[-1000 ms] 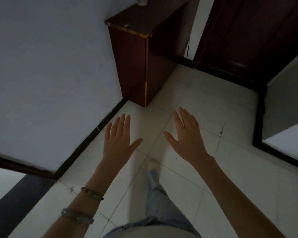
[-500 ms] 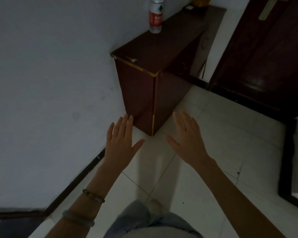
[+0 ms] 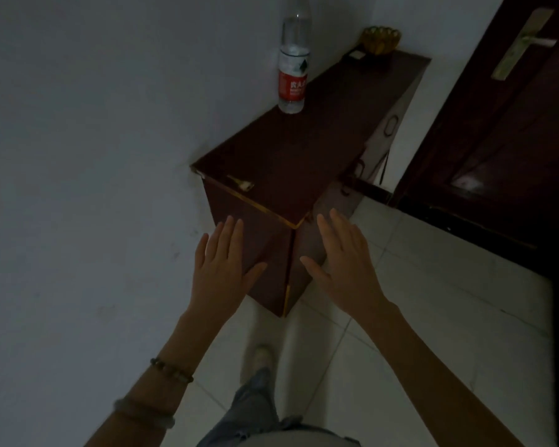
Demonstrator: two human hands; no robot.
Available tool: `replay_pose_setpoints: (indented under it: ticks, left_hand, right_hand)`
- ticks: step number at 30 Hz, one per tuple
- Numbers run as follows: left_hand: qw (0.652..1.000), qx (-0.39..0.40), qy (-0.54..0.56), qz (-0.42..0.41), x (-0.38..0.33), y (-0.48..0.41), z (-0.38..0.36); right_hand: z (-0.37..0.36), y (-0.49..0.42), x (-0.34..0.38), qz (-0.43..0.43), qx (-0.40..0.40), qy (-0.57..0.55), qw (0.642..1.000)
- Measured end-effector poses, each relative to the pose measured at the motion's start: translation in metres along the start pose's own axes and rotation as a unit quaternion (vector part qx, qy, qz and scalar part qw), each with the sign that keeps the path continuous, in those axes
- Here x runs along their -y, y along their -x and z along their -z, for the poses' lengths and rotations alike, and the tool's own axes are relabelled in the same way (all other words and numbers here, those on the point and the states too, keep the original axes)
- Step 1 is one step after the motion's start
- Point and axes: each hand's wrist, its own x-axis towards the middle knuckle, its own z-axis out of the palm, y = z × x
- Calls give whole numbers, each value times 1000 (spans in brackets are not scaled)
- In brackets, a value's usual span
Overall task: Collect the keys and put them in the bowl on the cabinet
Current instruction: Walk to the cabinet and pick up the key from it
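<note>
A dark red cabinet (image 3: 291,156) with a gold edge strip stands against the white wall. A small key (image 3: 240,183) lies on its top near the front left corner. At the far end of the top sits a yellow bowl (image 3: 380,39), with a small dark flat object (image 3: 355,55) beside it. My left hand (image 3: 221,269) and my right hand (image 3: 344,262) are held out flat in front of the cabinet's near corner, below its top, fingers apart and holding nothing.
A clear water bottle (image 3: 293,69) with a red label stands on the cabinet top by the wall. A dark wooden door (image 3: 497,140) with a metal handle is at the right. The floor (image 3: 417,317) is pale tile. My leg and shoe show below.
The view has come closer to the cabinet and tilted up, so the whole top, the bottle, the bowl and the door handle show now. Both hands stay open and spread.
</note>
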Motion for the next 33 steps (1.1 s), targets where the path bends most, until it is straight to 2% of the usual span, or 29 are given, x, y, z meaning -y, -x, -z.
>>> replay_pose_setpoints:
  ticks: [6, 11, 17, 21, 27, 33]
  left_hand:
    - [1000, 23, -6, -7, 42, -94, -7]
    - [999, 42, 20, -11, 69, -135, -22]
    - [997, 73, 36, -17, 84, -157, -45]
    - [996, 85, 35, -21, 91, -168, -62]
    - [993, 115, 2, -30, 93, -170, -81]
    - [994, 100, -19, -35, 94, -169, -84]
  right_hand:
    - [-35, -92, -10, 0, 24, -3, 1000]
    - [-63, -147, -16, 27, 52, -8, 998]
    - [-92, -185, -18, 60, 90, -51, 993]
    - [-109, -208, -20, 40, 103, -118, 987]
    - [-130, -234, -21, 70, 152, -79, 983]
    - [-135, -240, -22, 105, 124, -67, 985]
